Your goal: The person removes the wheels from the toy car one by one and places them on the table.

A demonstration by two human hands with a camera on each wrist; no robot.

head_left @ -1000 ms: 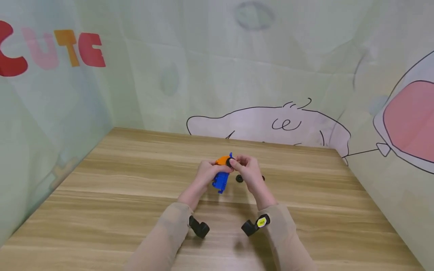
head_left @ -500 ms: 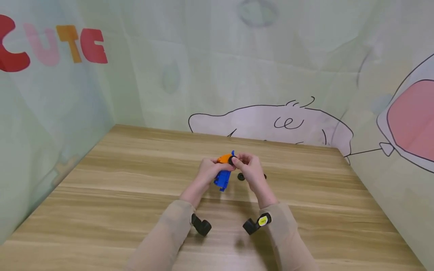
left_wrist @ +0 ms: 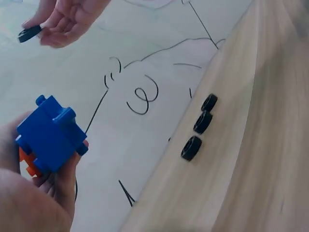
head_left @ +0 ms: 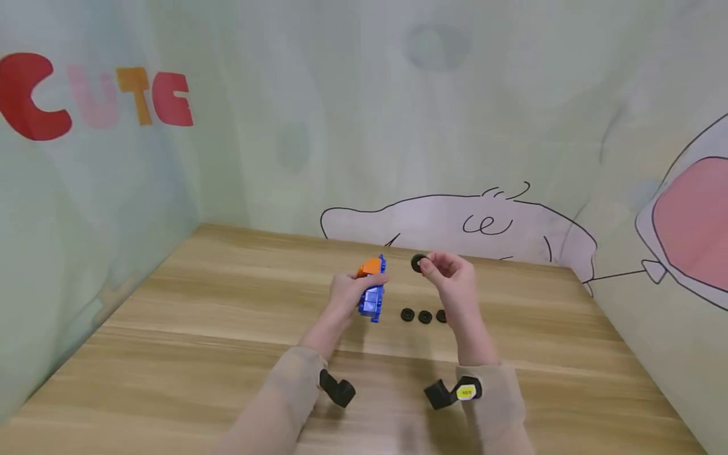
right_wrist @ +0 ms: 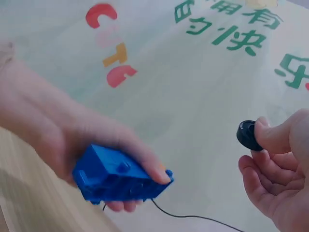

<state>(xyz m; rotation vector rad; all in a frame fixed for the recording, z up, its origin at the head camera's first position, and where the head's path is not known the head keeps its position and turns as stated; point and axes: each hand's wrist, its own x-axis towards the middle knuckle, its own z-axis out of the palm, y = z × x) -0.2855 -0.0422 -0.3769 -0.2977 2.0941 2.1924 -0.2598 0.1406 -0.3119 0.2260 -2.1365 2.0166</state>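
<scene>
My left hand (head_left: 344, 294) grips a blue and orange toy truck (head_left: 372, 302) above the middle of the table. Its thumb lies across the blue body, whose pegs show in the left wrist view. Between thumb and fingers of my right hand (head_left: 458, 287) is a small black toy wheel (right_wrist: 246, 135), held up to the right of the truck and apart from it. Below that hand, three more black wheels (head_left: 424, 317) lie in a row on the tabletop; the rightmost is partly covered by the hand in the head view.
A wood-grain table (head_left: 239, 303) stretches around and beneath both hands. Printed cloth walls (head_left: 256, 158) rise along its left, back and right edges. Each sleeve carries a black wrist camera (head_left: 338, 389).
My right hand has drawn away to the right from the truck, taking the wheel with it. The left hand keeps hold of the truck. More of the wheels on the table now show.
</scene>
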